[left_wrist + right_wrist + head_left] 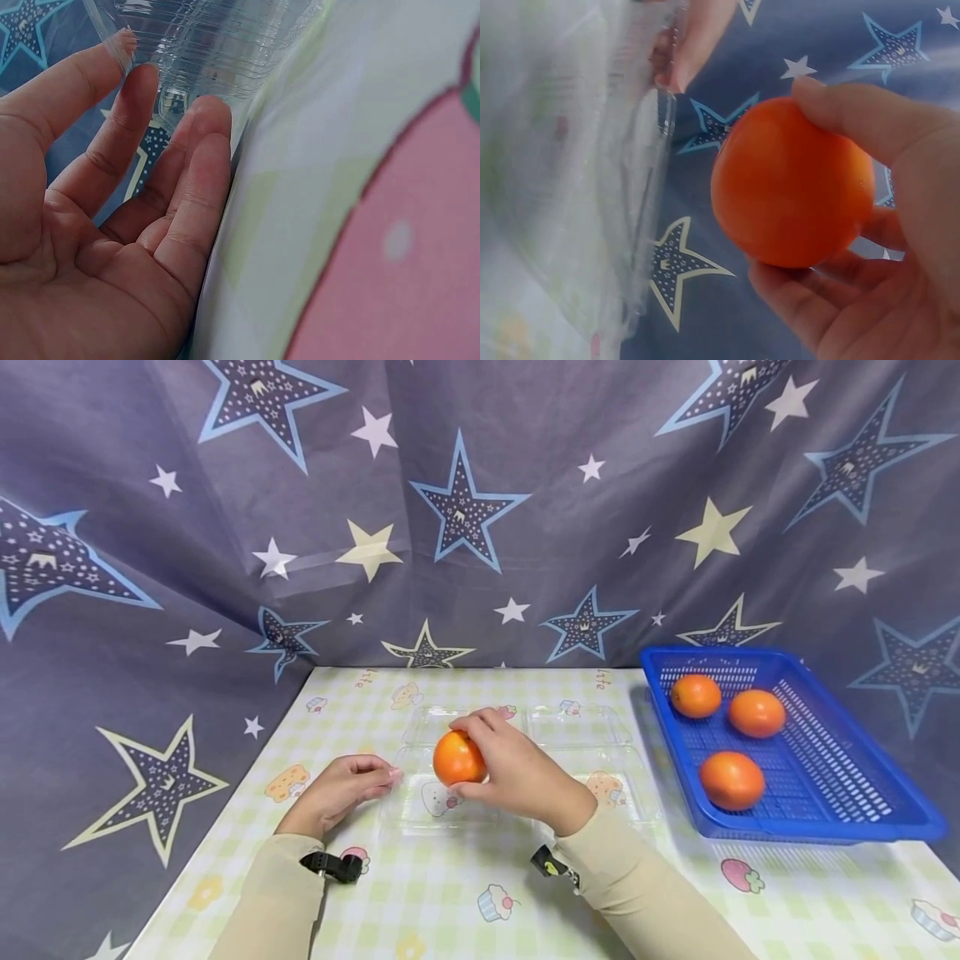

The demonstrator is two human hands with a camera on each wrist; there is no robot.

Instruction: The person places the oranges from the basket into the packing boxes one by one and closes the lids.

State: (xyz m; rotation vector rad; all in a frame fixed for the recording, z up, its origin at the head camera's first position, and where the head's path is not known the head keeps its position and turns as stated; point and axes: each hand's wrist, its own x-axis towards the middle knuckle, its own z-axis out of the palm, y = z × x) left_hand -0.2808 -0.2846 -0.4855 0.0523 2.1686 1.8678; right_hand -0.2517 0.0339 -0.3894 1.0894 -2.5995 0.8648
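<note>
My right hand point(517, 768) holds an orange point(459, 758) between thumb and fingers, above the left part of a clear plastic clamshell container point(637, 752). In the right wrist view the round orange point(791, 184) is apart from the container's rim point(656, 165). The container lies opened out on the table, with compartments side by side. At its left edge my left hand point(348, 785) pinches the rim with thumb and fingertip; the left wrist view shows this hand point(127, 202) against the clear ribbed plastic point(202, 45), its other fingers loosely bent.
A blue plastic basket point(847, 727) stands on the right of the table, with three oranges point(732, 781) inside. A checked cloth with printed cakes and strawberries covers the table point(420, 893). Behind and at the left hangs a dark curtain point(480, 593) with stars.
</note>
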